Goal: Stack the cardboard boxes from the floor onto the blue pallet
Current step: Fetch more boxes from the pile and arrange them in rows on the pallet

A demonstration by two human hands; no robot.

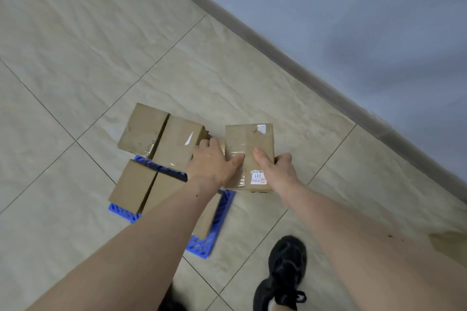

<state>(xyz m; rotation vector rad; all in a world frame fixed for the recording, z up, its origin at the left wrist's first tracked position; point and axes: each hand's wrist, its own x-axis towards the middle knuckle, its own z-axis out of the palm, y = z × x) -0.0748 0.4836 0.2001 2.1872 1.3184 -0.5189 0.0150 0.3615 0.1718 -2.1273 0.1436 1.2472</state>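
Note:
Both my hands hold one taped cardboard box (249, 141) with a white and red label, above the floor at the right edge of the blue pallet (202, 245). My left hand (214, 161) grips its left side, thumb lying on top. My right hand (275, 169) grips its right side, thumb also on top. Several cardboard boxes lie on the pallet: two side by side at the far end (161, 136) and two at the near left (141, 189). My left forearm hides another box and part of the pallet.
The floor is pale tile with dark grout lines. A grey wall (353, 20) with a dark skirting runs diagonally along the right. My black shoe (285, 272) stands on the floor right of the pallet's near corner.

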